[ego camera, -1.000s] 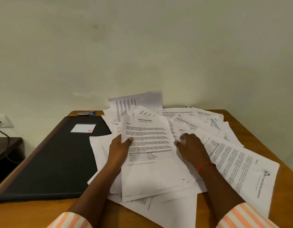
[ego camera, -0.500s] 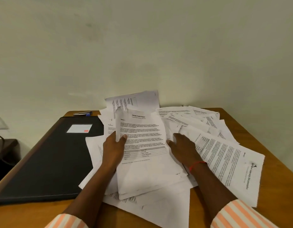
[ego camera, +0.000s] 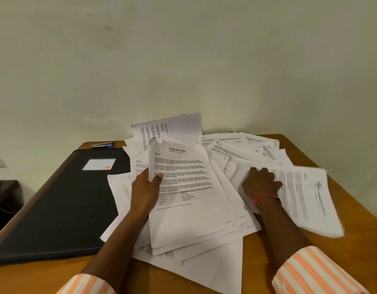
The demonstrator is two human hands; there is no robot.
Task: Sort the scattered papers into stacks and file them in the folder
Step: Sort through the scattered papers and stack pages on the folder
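Many white printed papers lie scattered in a heap on the wooden table. My left hand grips the left edge of a small stack, thumb on its top sheet headed "Sample Health Report"; the stack's far end is raised off the heap. To the right, my right hand lies with curled fingers on the left edge of a blurred printed sheet and seems to hold it. The black folder lies shut on the table's left side, with a white label on its cover.
A small blue and silver object, maybe a stapler, lies behind the folder near the wall. A dark side table with a cable stands lower at the far left. The plain wall rises right behind the table's back edge.
The sheet at the right has shifted under my right hand and is now blurred with motion. My right hand moved right, away from the stack. My left hand keeps its hold on the stack.
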